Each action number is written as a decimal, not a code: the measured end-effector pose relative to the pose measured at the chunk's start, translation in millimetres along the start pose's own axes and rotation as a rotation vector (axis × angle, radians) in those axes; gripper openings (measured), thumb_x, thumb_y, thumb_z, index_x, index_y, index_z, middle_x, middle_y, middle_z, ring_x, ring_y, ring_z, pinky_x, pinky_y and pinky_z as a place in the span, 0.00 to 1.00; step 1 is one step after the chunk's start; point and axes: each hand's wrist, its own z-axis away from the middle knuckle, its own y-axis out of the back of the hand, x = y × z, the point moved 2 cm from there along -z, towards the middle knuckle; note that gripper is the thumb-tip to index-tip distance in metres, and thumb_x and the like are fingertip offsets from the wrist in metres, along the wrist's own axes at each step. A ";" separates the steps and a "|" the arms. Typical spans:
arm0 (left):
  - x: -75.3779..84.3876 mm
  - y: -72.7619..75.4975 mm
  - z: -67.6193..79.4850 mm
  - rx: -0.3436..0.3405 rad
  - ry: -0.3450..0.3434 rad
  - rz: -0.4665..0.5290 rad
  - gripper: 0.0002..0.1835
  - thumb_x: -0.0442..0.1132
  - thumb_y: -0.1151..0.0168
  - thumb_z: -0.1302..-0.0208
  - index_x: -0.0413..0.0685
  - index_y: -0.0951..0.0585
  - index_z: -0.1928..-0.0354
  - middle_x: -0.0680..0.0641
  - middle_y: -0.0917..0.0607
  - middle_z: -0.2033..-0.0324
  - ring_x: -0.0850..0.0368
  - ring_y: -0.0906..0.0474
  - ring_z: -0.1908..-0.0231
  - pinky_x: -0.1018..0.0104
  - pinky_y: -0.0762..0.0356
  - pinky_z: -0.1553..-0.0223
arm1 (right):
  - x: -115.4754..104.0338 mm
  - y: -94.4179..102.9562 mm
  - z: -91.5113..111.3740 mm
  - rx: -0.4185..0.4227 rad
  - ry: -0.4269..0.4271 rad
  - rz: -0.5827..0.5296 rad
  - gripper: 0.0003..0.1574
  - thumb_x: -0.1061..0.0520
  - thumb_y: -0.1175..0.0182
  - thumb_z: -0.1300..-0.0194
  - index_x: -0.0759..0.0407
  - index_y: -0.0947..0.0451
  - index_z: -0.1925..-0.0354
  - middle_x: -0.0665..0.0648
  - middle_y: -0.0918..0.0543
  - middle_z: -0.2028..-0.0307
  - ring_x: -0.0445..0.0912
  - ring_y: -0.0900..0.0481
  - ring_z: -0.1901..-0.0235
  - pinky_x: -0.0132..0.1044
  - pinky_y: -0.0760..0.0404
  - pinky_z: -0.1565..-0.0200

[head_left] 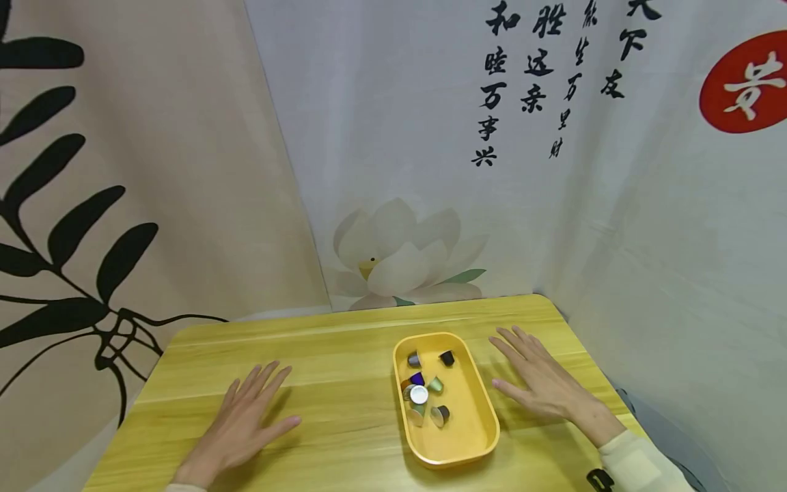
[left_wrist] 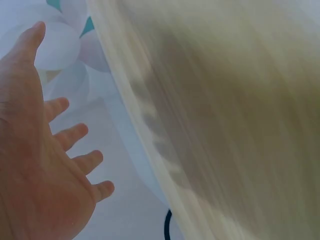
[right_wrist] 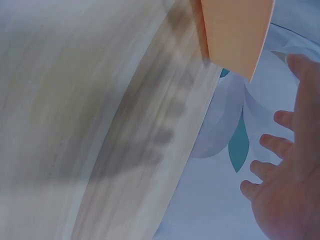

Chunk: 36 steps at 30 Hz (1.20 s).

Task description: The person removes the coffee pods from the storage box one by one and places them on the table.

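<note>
The tray point(head_left: 460, 437) sits on the desk point(head_left: 344, 383) between your hands, nearer your right hand point(head_left: 544, 379): it lies just to that hand's left, and well off to the right of your left hand point(head_left: 242, 424). Its long axis runs away from you, the near end angled slightly right. The pods point(head_left: 419, 394) inside crowd its left side. Both your hands hold nothing, fingers extended and apart.

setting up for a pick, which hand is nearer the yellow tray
The right. The right hand hovers open just beyond the right side of the yellow tray; the left hand is farther off to its left, across a wider stretch of tabletop.
</note>
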 end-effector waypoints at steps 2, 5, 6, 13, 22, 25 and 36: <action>5.0 -0.9 -2.7 -0.002 -0.010 0.017 0.51 0.66 0.27 0.26 0.61 0.38 0.09 0.35 0.37 0.12 0.20 0.43 0.15 0.11 0.46 0.24 | -2.5 0.1 -0.4 0.014 0.012 0.002 0.50 0.35 0.35 0.18 0.48 0.39 0.11 0.62 0.37 0.11 0.71 0.42 0.12 0.68 0.43 0.12; 12.8 -1.9 -6.1 -0.005 -0.022 0.046 0.51 0.66 0.28 0.26 0.61 0.38 0.09 0.35 0.37 0.11 0.21 0.44 0.14 0.11 0.47 0.23 | -7.1 -0.1 -0.7 0.020 0.028 -0.001 0.50 0.35 0.36 0.17 0.48 0.40 0.10 0.62 0.37 0.11 0.71 0.41 0.13 0.60 0.49 0.08; 15.6 -2.5 -7.1 -0.007 -0.025 0.057 0.51 0.66 0.28 0.26 0.62 0.38 0.09 0.36 0.37 0.11 0.21 0.44 0.14 0.11 0.47 0.23 | -8.8 -0.1 -0.8 0.015 0.030 -0.005 0.50 0.35 0.36 0.17 0.48 0.40 0.10 0.61 0.38 0.11 0.71 0.42 0.12 0.55 0.54 0.07; 36.5 -9.6 -16.0 -0.011 -0.058 0.066 0.51 0.69 0.29 0.26 0.61 0.38 0.10 0.38 0.37 0.11 0.24 0.42 0.13 0.13 0.48 0.21 | -19.7 -1.5 -0.7 -0.024 0.032 -0.036 0.52 0.33 0.35 0.18 0.49 0.41 0.10 0.59 0.40 0.09 0.67 0.44 0.10 0.39 0.70 0.09; 64.7 -16.2 -30.5 -0.020 -0.120 0.090 0.51 0.69 0.30 0.25 0.60 0.37 0.10 0.40 0.36 0.11 0.28 0.41 0.13 0.15 0.49 0.18 | -32.4 -6.8 2.6 -0.008 0.117 -0.032 0.52 0.37 0.31 0.21 0.54 0.37 0.12 0.61 0.36 0.11 0.70 0.39 0.13 0.22 0.80 0.16; 73.7 -17.7 -35.5 -0.030 -0.142 0.095 0.51 0.70 0.31 0.25 0.60 0.38 0.09 0.40 0.37 0.11 0.28 0.41 0.12 0.16 0.48 0.18 | -35.4 -10.9 4.6 0.000 0.135 -0.024 0.52 0.37 0.31 0.21 0.56 0.35 0.13 0.62 0.35 0.12 0.70 0.37 0.14 0.26 0.76 0.14; 103.2 -23.7 -55.4 -0.102 -0.193 0.102 0.53 0.72 0.33 0.25 0.62 0.41 0.08 0.42 0.42 0.09 0.31 0.46 0.10 0.21 0.52 0.13 | -40.9 -25.2 9.2 -0.054 0.165 -0.049 0.52 0.33 0.33 0.21 0.58 0.34 0.13 0.63 0.37 0.11 0.69 0.38 0.13 0.23 0.79 0.15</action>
